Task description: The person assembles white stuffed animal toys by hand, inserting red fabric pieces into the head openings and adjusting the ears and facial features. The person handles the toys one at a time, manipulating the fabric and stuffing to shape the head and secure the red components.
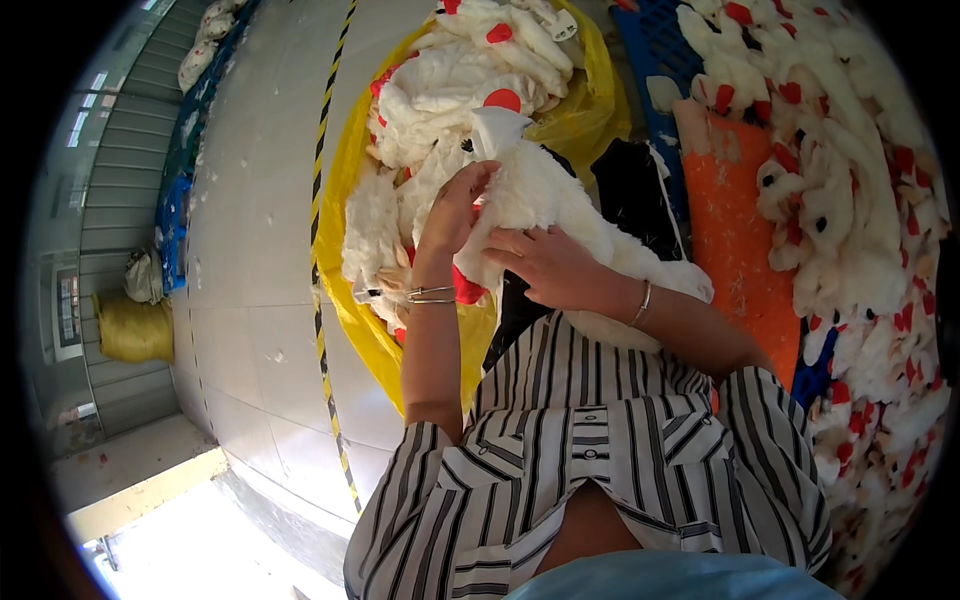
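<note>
A white furry plush toy skin (pixel 560 190) with a red patch lies across my lap, limp and unstuffed-looking at its upper end. My left hand (pixel 462 205) grips its left side, fingers bent against the fur. Close by on the right, my right hand (pixel 550 265) has its fingers curled into the same plush skin; the fingertips are partly hidden in the fur. A red piece (pixel 467 287) hangs just below my hands. In front of me an open yellow bag (pixel 345 270) holds a heap of similar white plush skins (pixel 425 105).
On the right, an orange sheet (pixel 735 220) and blue plastic crate (pixel 655 60) border a large pile of white and red plush pieces (pixel 850 210). Black-and-yellow tape (pixel 318 200) runs along the grey floor at left. A yellow sack (pixel 135 325) stands by the far left wall.
</note>
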Motion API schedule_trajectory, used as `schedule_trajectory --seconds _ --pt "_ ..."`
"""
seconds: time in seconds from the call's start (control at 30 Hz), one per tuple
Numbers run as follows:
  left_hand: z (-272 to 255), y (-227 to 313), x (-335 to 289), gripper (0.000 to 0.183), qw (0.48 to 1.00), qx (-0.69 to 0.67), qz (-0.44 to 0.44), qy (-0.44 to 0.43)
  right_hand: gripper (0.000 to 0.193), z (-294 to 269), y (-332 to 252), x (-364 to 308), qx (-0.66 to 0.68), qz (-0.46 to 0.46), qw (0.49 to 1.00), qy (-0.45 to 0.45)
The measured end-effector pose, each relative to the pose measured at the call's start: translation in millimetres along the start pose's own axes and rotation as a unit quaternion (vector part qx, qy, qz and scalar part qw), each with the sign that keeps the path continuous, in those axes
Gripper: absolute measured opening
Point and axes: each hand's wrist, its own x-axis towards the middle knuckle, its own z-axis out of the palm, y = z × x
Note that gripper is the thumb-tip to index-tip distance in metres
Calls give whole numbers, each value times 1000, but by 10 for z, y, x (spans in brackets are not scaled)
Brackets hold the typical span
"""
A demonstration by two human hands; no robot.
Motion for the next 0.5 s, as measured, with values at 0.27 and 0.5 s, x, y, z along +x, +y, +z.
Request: schedule_trajectory --seconds 0.27,0.5 --pt "-21 -9 -251 43 993 6 116 -35 16 -105 333 149 370 115 910 144" --pt "476 484 -658 53 961 107 230 -113 11 -585 615 49 677 165 637 330"
